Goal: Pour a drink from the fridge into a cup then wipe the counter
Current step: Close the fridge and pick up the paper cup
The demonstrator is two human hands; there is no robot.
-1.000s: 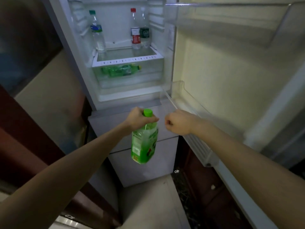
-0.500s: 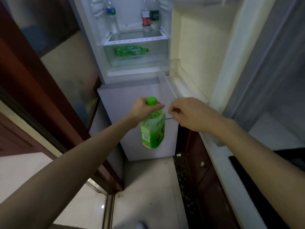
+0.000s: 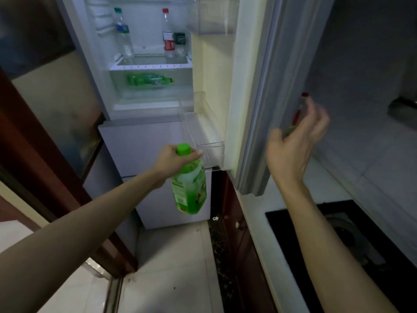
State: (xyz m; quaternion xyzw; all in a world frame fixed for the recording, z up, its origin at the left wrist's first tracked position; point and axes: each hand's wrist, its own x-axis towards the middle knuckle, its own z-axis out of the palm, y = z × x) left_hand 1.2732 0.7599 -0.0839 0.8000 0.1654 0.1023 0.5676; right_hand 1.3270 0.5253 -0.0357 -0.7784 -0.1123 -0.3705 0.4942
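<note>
Green drink bottle, its cap on, hangs slightly tilted in the air in front of the closed lower compartment of the fridge, out of the cabinet and just below the clear door shelf. The left hand grips it by the neck, fingers and thumb curled round just under the cap. The right hand is raised beside the outer face of the fridge door, fingers loosely spread and holding nothing. It is motion-blurred, so whether it touches the door cannot be told. The door stands wide, with three upright bottles on the shelf inside and another green one lying in the drawer below. The step in hand appears to be shutting the fridge. Done well, a flat palm pushes the door's outer face while the bottle is drawn back clear of its swing, the neck hold kept firm since the full weight hangs from it. The white counter and black hob wait to the right; no cup is in view.
</note>
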